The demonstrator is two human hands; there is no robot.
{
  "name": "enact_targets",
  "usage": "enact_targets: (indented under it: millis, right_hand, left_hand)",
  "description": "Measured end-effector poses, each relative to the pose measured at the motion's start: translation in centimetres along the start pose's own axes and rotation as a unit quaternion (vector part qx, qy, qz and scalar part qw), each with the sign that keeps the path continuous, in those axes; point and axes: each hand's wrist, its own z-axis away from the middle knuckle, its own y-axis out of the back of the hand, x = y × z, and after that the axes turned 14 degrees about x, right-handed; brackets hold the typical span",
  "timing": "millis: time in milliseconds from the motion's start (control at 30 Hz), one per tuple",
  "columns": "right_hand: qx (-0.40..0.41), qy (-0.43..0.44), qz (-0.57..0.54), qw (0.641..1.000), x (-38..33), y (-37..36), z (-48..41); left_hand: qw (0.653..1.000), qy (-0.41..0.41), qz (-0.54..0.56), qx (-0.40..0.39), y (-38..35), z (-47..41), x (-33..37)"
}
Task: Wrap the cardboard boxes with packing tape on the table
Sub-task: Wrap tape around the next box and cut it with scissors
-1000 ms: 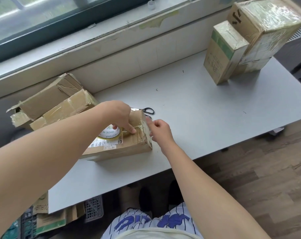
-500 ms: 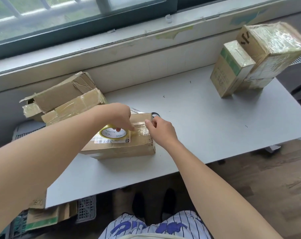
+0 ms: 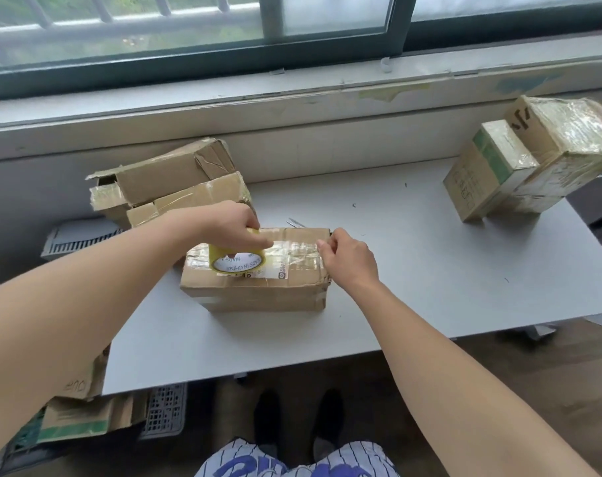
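Observation:
A flat brown cardboard box (image 3: 258, 294) lies on the grey table (image 3: 413, 270) in front of me. My left hand (image 3: 234, 225) grips a roll of clear packing tape (image 3: 237, 261) on the box's top. A shiny strip of tape (image 3: 292, 251) runs from the roll across the top to the right edge. There my right hand (image 3: 348, 259), fingers curled, holds the strip's end down at the box's right corner.
Two worn cardboard boxes (image 3: 168, 187) are stacked at the back left. Two tape-wrapped boxes (image 3: 533, 160) stand at the back right. Scissors (image 3: 294, 222) lie partly hidden behind the box. A window ledge runs along the back; crates and cardboard sit under the table's left end.
My left hand has drawn the roll leftward across the box's top, laying out a longer strip. My right hand has stayed at the right end. The camera has tilted up toward the window.

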Motion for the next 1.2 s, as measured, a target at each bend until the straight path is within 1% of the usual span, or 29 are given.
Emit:
enact_targets:
  millis: [67, 133, 200, 267, 367, 467, 633, 767, 900, 967, 1067, 1200]
  right_hand:
    - [0.004, -0.032, -0.003, 0.999, -0.4, -0.4, 0.4]
    - [0.006, -0.086, -0.045, 0.995, -0.9, -1.2, 1.1]
    - [-0.004, -0.148, -0.105, 0.983, -1.7, -1.9, 1.8]
    - [-0.012, -0.185, -0.129, 0.974, -2.7, -2.7, 2.4]
    - [0.001, -0.164, -0.098, 0.982, -3.1, -3.5, 3.2]
    - [0.013, -0.142, -0.076, 0.987, -2.5, -3.5, 3.1]
    - [0.018, -0.114, -0.066, 0.991, -1.7, -3.5, 2.9]
    - [0.018, -0.103, -0.051, 0.993, -1.9, -3.5, 2.9]
    - [0.021, -0.103, -0.045, 0.993, -1.9, -3.6, 3.0]
    - [0.022, -0.104, -0.041, 0.994, -2.0, -3.5, 3.1]
    - [0.021, -0.113, -0.033, 0.993, -1.9, -3.3, 3.0]
    - [0.029, -0.111, -0.044, 0.992, -2.3, -3.6, 3.1]
  left_hand:
    - [0.999, -0.009, -0.002, 0.031, -0.4, -0.1, -0.2]
    - [0.998, -0.017, -0.008, 0.058, -1.2, -0.1, -0.1]
    - [0.997, -0.021, -0.004, 0.069, -1.8, -0.3, -0.2]
    - [0.997, -0.027, -0.001, 0.069, -2.0, -0.4, -0.4]
    - [0.998, -0.029, 0.015, 0.054, -1.4, -0.2, -1.0]
    - [0.997, -0.024, 0.044, 0.055, -0.2, 0.5, -2.5]
    - [0.997, -0.007, 0.013, 0.082, 1.0, 2.3, -8.9]
    - [0.994, -0.004, 0.028, 0.104, -0.5, 3.6, -12.5]
    - [0.989, -0.002, 0.080, 0.125, -2.4, 4.2, -13.5]
    - [0.989, -0.008, 0.088, 0.115, -1.7, 4.2, -14.0]
    - [0.994, -0.027, 0.064, 0.082, -0.2, 4.7, -16.3]
    - [0.993, -0.005, 0.073, 0.091, -1.8, 6.2, -19.5]
